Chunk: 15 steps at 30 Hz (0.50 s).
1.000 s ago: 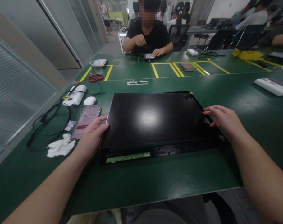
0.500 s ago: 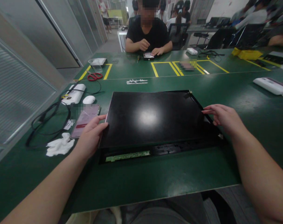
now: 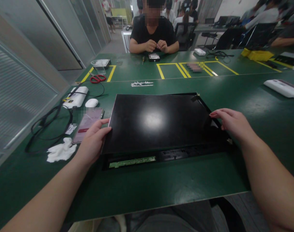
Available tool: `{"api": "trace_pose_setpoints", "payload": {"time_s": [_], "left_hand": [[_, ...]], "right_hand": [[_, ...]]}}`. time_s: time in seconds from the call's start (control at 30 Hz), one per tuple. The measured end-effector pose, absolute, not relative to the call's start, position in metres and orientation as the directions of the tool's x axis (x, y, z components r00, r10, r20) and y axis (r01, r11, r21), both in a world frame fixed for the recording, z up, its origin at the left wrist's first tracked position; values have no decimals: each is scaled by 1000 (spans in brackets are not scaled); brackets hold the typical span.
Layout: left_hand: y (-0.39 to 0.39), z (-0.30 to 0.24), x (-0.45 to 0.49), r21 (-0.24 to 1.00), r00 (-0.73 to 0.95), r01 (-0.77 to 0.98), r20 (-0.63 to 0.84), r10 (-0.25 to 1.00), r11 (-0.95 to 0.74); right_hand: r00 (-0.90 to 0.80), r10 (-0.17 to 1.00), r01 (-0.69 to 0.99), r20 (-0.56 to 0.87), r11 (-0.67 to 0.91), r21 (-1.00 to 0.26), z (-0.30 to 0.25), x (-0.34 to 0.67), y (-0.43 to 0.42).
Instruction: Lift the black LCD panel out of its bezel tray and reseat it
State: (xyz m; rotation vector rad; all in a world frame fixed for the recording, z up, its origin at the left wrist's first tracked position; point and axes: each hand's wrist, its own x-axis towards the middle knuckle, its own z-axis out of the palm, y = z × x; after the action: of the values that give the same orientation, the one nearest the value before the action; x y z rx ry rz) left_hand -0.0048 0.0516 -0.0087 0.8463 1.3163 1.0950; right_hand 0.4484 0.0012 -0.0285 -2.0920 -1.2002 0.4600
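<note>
A glossy black LCD panel [image 3: 147,129] lies tilted over a black frame [image 3: 176,154], whose near strip shows below the panel with a green circuit board [image 3: 132,161] along it. My left hand [image 3: 95,137] grips the panel's left edge, thumb on top and fingers at the side. At the right edge, my right hand [image 3: 230,122] has its fingertips pinched together against the panel and the frame's side rail. Whether those fingertips hold the panel, the frame or both, I cannot make out. The panel's underside is hidden.
Left of the panel are a phone [image 3: 88,124], a crumpled white tissue [image 3: 61,149], a white mouse [image 3: 91,103], a white power bank-like box [image 3: 75,97], black cables [image 3: 50,120] and red scissors [image 3: 97,79]. White strips [image 3: 142,83] lie beyond. Opposite sits a person [image 3: 153,35] behind a hard drive [image 3: 154,57].
My hands and the panel stay almost in place, with only a slight shift of the view. The person opposite has lifted a hand off the hard drive and brought both hands together.
</note>
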Motion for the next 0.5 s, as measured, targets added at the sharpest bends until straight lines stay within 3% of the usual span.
{"api": "trace_pose_setpoints", "payload": {"time_s": [0.5], "left_hand": [[52,-11,-3,956,-69,-127,-275,959,265]], "right_hand": [[564,825,608,-29,-438,-662,-19,435,1]]}}
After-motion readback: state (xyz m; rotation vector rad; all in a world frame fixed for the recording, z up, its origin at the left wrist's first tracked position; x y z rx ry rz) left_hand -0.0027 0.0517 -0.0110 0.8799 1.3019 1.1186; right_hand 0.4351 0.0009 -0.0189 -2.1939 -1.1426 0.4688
